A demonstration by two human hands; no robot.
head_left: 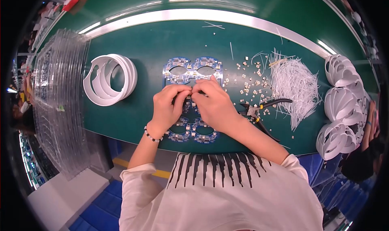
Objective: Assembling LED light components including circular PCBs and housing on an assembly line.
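Observation:
A panel of blue circuit boards [208, 61] with oval openings lies flat in front of me. My left hand [165, 105] and my right hand [214, 105] meet over its middle, both pinched at the fingertips. Whatever sits between those fingers is too small and too covered to name. Part of the panel is hidden beneath my hands. Just right of my right forearm rest side cutters [253, 110] with black and yellow handles. Many tiny pale connectors [244, 76] are scattered to the right of the panel.
Thin white strips [295, 87] form a loose heap at the right. White plastic rings stand on the left [130, 75], and more curved white parts [340, 103] line the right edge. Clear plastic trays [60, 97] are stacked far left. The green table [150, 40] has a pale rail behind.

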